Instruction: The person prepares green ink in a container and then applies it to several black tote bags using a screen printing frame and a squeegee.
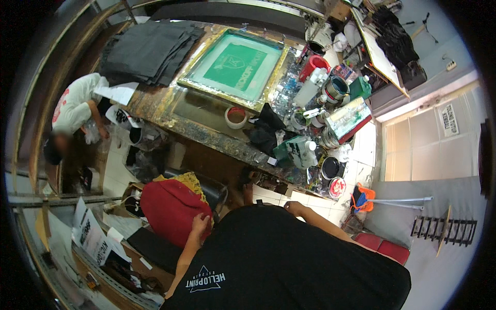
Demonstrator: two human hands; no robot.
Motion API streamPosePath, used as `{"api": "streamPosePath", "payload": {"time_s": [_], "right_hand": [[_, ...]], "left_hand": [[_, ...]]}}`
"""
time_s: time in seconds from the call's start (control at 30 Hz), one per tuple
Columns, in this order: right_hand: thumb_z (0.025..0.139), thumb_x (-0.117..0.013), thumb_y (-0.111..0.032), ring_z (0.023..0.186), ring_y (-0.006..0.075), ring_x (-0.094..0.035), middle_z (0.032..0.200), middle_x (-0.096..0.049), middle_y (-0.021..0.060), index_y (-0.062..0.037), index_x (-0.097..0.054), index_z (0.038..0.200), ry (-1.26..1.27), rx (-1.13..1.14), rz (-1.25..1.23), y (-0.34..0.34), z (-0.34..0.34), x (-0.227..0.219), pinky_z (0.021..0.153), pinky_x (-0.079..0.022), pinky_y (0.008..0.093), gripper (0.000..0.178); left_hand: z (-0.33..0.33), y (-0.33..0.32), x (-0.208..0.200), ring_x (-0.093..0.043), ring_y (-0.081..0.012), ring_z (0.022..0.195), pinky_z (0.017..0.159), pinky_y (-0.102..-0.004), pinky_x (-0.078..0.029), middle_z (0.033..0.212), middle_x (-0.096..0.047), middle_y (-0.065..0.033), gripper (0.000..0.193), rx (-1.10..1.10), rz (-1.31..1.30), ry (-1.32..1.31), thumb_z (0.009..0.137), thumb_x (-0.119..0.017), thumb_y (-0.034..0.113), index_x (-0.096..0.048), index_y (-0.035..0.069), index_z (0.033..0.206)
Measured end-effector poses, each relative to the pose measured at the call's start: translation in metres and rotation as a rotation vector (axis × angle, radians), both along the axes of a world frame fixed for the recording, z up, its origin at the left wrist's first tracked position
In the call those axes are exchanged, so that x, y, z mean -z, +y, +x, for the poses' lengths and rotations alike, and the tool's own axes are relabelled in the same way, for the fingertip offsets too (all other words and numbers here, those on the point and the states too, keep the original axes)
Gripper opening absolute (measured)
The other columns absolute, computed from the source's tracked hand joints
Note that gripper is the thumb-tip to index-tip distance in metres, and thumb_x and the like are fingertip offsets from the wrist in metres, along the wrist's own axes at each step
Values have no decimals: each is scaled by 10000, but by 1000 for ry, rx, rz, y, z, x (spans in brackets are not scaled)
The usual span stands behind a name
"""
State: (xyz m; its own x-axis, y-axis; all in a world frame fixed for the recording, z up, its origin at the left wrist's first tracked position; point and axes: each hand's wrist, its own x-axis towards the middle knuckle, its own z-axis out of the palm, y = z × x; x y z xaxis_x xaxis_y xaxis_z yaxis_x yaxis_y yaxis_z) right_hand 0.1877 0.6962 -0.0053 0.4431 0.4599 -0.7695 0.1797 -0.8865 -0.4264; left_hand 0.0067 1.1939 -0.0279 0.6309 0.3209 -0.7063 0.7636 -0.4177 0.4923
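The person's left hand [199,226] lies on a red cloth [173,209], a rumpled heap set over a dark stool or bin just in front of the near edge of the surface [204,132]; its grip rests flat on the cloth's right side, fingers slightly curled into the fabric, and whether they actually pinch it cannot be told. A piece of yellow patterned fabric [190,181] shows just behind the red cloth, touching it. The right hand [293,208] is held close against the person's black shirt, near the body and well apart from the red cloth; its fingers look bent inward with nothing visible in them, though the grip is too small to read surely. On the paint-stained surface, a framed printing screen [235,67] with a green mesh lies toward the far edge, and a stack of black garments [150,49] sits at the far left corner. A roll of tape [236,117] stands near the middle of the near edge, with a crumpled black rag [266,129] just beside it. The right end of the surface is crowded with paint cans [336,89], a red tub [313,66] and a white bottle [311,87]. To the left, beyond the surface's left edge, another person in a white shirt [75,108] bends over things on the floor.
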Motion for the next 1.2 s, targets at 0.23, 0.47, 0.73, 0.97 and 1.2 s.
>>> {"api": "streamPosePath", "payload": {"time_s": [0.23, 0.47, 0.73, 0.97, 1.2], "right_hand": [[984, -571, -450, 1106, 417, -677, 1193, -718, 218, -72, -703, 1216, -34, 36, 151, 6, 2, 12, 952, -528, 476, 462], [1045, -480, -425, 1085, 435, -676, 1124, -719, 234, -46, -767, 1046, 14, -98, -65, -30, -7, -1, 941, -544, 516, 475], [992, -530, -503, 1094, 421, -661, 1144, -721, 205, -67, -730, 1111, 67, -25, 2, -73, -22, 35, 934, -527, 483, 495], [973, -542, -421, 1098, 413, -662, 1146, -722, 201, -97, -740, 1098, 75, 92, 27, -6, 7, 10, 949, -526, 484, 399], [960, -550, -419, 1023, 418, -692, 1082, -744, 210, -113, -781, 1053, 12, 317, 26, -11, -68, 108, 922, -539, 496, 394]], "left_hand": [[49, 0, -20, -585, -374, 1315, 1108, -418, -449, 1393, -621, -250, 619, 27, 3, 51, 944, -696, 366, -588, -34, 1404], [101, 10, -30, -605, -373, 1293, 1085, -416, -465, 1366, -638, -255, 601, -26, 2, -4, 954, -696, 346, -588, -40, 1402], [97, -2, -38, -628, -376, 1251, 1047, -430, -490, 1332, -658, -247, 585, 95, 99, 53, 947, -697, 369, -616, -14, 1381], [111, 42, -27, -651, -380, 1204, 997, -430, -514, 1254, -701, -226, 469, 156, -24, 148, 947, -679, 359, -701, 17, 1268], [183, 95, 8, -674, -346, 1178, 954, -429, -531, 1219, -717, -221, 486, 443, -55, 172, 962, -647, 419, -718, 20, 1233]]}}
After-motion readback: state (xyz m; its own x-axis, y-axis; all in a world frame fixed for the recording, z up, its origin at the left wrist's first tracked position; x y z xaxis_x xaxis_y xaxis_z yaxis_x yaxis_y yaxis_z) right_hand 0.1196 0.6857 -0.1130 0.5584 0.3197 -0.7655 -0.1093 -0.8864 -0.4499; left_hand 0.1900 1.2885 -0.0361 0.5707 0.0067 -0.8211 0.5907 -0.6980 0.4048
